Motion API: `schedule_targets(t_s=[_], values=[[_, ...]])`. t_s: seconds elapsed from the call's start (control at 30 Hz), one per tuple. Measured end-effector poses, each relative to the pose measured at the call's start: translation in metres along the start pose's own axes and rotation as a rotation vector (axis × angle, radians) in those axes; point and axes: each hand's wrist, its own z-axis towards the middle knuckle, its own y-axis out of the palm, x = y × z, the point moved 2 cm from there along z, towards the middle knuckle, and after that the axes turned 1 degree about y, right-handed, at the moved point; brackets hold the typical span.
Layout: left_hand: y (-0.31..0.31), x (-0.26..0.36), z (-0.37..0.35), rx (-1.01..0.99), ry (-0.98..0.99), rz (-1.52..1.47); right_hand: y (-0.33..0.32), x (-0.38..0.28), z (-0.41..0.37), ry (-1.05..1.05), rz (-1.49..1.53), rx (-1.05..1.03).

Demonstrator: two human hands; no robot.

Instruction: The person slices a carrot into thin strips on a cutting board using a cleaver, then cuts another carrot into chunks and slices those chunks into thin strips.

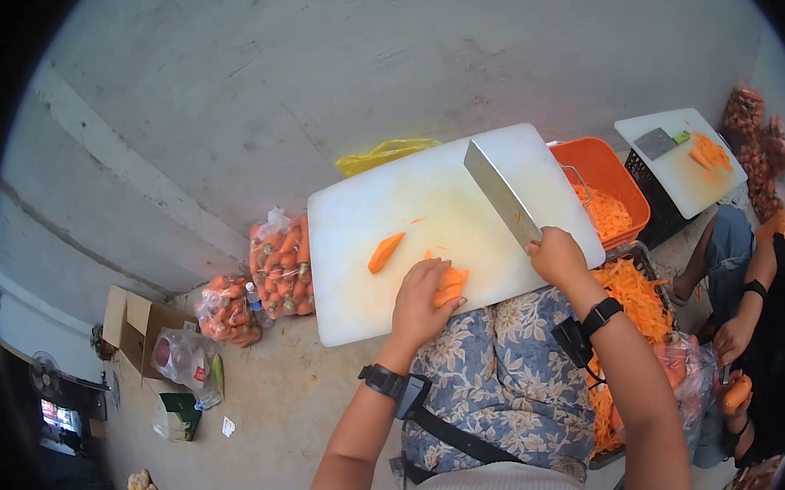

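Note:
My right hand (557,257) is closed round the handle of a cleaver (502,194), whose broad blade is raised above the white cutting board (348,233). On the board, my left hand (421,302) has its fingers bent over sliced carrot (451,284), holding it near the board's front edge. To the left of that hand lies a separate carrot chunk (386,253). A few small orange scraps lie close to it. The blade is apart from the carrot.
An orange bin (606,155) holds shredded carrot right of the board, and a crate of carrot shreds (634,298) stands below it. Bags of carrots (280,264) sit at left near a cardboard box (137,323). A co-worker (774,317) holds a carrot at right, near a second board (675,178).

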Motion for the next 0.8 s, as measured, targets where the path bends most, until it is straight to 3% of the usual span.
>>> schedule_targets(t_s=[0.1, 0.27, 0.8], values=[[-0.006, 0.002, 0.006, 0.023, 0.019, -0.009, 0.0, 0.001, 0.0, 0.005, -0.005, -0.001], [0.0, 0.006, 0.016, -0.1, 0.103, 0.095, 0.001, 0.0, 0.002, -0.006, -0.011, 0.006], [0.015, -0.012, 0.006, 0.16, 0.157, 0.003, 0.003, -0.007, -0.008, -0.034, -0.083, -0.012]])
